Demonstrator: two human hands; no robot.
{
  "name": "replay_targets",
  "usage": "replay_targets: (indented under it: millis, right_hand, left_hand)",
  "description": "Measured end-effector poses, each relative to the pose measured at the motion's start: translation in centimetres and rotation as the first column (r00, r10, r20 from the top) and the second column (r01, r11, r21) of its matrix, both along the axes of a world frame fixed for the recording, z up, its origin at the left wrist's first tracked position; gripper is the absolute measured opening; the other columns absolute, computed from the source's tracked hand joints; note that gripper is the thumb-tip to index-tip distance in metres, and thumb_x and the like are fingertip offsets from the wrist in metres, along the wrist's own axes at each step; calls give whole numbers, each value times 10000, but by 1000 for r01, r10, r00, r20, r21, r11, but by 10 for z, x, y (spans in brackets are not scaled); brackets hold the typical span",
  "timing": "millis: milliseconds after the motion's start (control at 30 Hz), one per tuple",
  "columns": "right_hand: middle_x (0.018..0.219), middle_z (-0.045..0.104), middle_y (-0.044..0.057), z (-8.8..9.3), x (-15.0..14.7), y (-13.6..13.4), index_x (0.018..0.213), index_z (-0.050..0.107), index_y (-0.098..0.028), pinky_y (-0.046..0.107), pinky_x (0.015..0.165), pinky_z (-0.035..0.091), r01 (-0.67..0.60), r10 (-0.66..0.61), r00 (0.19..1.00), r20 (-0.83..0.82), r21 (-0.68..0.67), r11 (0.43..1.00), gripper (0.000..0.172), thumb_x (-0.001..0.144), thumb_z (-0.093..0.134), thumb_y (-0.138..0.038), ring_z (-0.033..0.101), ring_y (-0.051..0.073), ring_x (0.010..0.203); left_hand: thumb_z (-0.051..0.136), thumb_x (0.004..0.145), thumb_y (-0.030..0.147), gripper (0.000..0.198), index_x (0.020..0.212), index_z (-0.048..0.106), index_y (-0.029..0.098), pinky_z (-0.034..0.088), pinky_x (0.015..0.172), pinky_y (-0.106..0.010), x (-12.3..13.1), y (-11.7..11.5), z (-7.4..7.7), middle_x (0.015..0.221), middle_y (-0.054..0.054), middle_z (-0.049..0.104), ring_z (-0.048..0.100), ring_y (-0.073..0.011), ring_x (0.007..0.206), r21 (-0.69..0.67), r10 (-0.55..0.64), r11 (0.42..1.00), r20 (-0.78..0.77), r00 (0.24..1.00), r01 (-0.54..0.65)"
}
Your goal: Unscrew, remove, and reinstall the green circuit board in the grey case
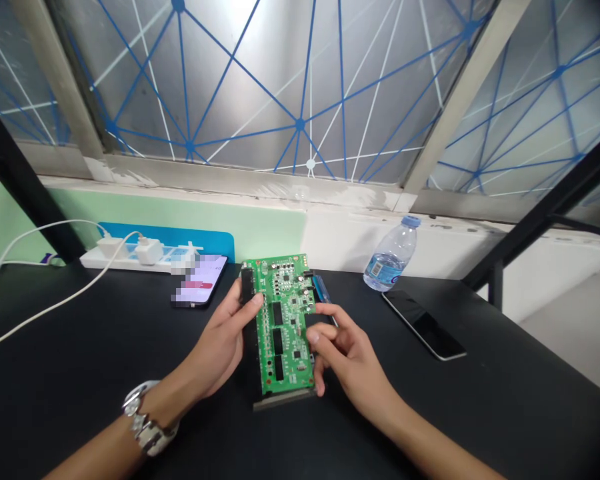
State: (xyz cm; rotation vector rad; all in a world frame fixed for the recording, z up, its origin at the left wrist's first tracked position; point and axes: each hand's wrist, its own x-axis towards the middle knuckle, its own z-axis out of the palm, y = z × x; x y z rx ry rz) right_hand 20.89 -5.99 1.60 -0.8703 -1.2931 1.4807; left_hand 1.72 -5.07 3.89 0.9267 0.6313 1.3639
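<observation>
A green circuit board with black chips and small parts stands tilted above the black table, a dark strip along its lower edge. My left hand grips its left side, thumb over the black connector row and the other fingers mostly hidden behind. At the right edge, my right hand is closed, thumb and fingers curled together around a flat black piece. Whether that piece is fixed to the board I cannot tell. Part of a blue object shows behind the board's upper right.
On the black table, a lit phone lies by a white power strip with plugs and cables. A water bottle leans at the back right, near a dark phone. Black metal bars flank the table; windows stand behind.
</observation>
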Motion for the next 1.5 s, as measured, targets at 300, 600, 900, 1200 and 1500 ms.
replay_targets:
  millis: [300,600,900,1200,1500]
  right_hand:
    - [650,533,-62,1,-1,2,863,604,-164,162,348,382,20,-19,997,77,-24,1000,321,826,722,-460,586,79,356]
    - [689,474,-47,3,4,5,821,667,-167,176,395,327,177,-188,975,117,103,979,260,798,765,-406,464,27,413]
    - [645,615,-4,16,10,6,883,626,-173,183,405,340,96,-96,995,3,9,995,245,828,738,-384,516,94,495]
    - [862,649,74,20,14,8,859,610,-176,228,464,417,-1,-28,968,-250,-115,993,214,892,604,-387,599,173,689]
    - [785,608,55,17,15,8,854,584,-177,217,450,424,29,-55,971,-233,-114,993,259,918,585,-428,565,167,686]
  left_hand:
    - [614,928,341,339,1259,623,268,451,997,-365,-12,7,-11,1221,-48,678,566,-272,1200,79,52,996,-261,964,-32]
    - [542,943,450,389,659,403,223,259,369,-195,-26,10,0,408,94,387,334,-79,335,132,45,989,-669,742,59]
    - [548,923,509,393,688,429,217,366,298,-161,-24,10,-3,469,27,605,486,-88,309,38,-58,994,-639,767,107]
    - [673,846,415,252,810,624,171,482,310,-201,-27,11,6,628,-45,671,622,-163,488,78,-27,992,-617,787,95]
    - [690,825,266,165,935,713,144,556,413,-243,-31,13,1,706,-104,718,671,-223,648,104,-62,984,-573,817,147]
